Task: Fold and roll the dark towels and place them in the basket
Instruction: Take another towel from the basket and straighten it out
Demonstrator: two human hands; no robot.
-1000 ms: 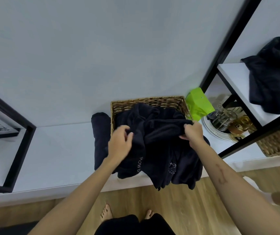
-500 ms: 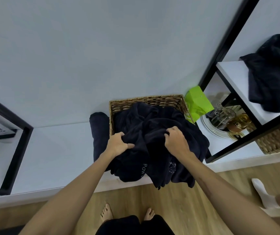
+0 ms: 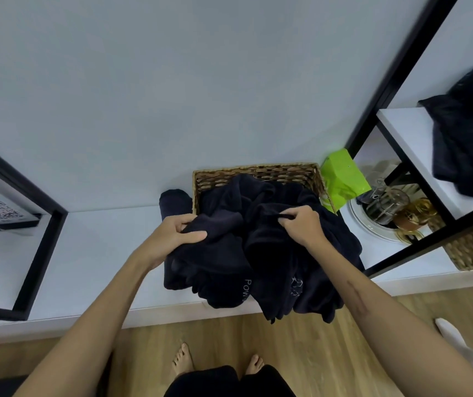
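Towels (image 3: pixel 261 253) spill unfolded from the wicker basket (image 3: pixel 258 173) over the tabletop (image 3: pixel 92 253) edge; left hand (image 3: pixel 175 233) and right hand (image 3: pixel 301 224) each clench dark cloth. Folding and rolling apparently remain.

Pale letters "POW" are showing on the hanging dark towel (image 3: pixel 229 270); the rest is running out of sight.

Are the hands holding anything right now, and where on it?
Both grip the dark towels heaped over the basket. The left hand clutches a bunched fold at the heap's left side; the right hand pinches a raised fold near the top.
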